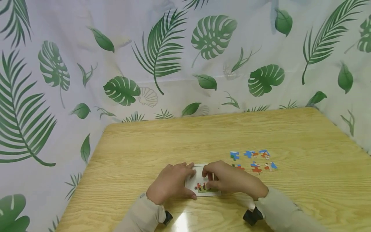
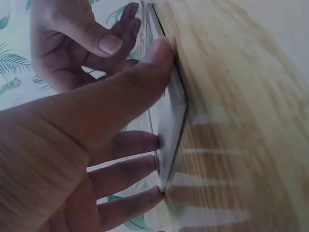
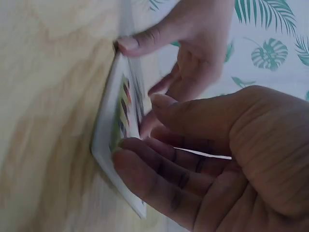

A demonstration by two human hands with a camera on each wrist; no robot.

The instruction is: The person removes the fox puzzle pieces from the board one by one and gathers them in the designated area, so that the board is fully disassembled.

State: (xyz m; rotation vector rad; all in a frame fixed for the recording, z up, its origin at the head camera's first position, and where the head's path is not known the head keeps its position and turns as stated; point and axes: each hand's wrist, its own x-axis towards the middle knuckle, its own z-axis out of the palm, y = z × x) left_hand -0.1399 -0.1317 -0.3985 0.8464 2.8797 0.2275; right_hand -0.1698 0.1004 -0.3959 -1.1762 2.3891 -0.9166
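A white puzzle tray (image 1: 198, 175) lies on the table between both hands. A few joined jigsaw pieces (image 1: 202, 187), red, dark and green, sit along its near side. My left hand (image 1: 174, 180) steadies the tray's left side, thumb on its rim near the front corner and fingers spread along the edge, as the left wrist view shows. Over the tray's right part is my right hand (image 1: 232, 178), its fingers loosely bent. In the right wrist view, thumb and fingers stand apart with no piece showing between them, fingertips right at the tray edge. The right hand hides part of the pieces.
Several loose jigsaw pieces (image 1: 256, 167) in blue, red and green lie in two rows on the wooden table (image 1: 162, 141), beyond the right hand. A white curtain (image 1: 179, 100) printed with green leaves hangs behind the table and along its sides.
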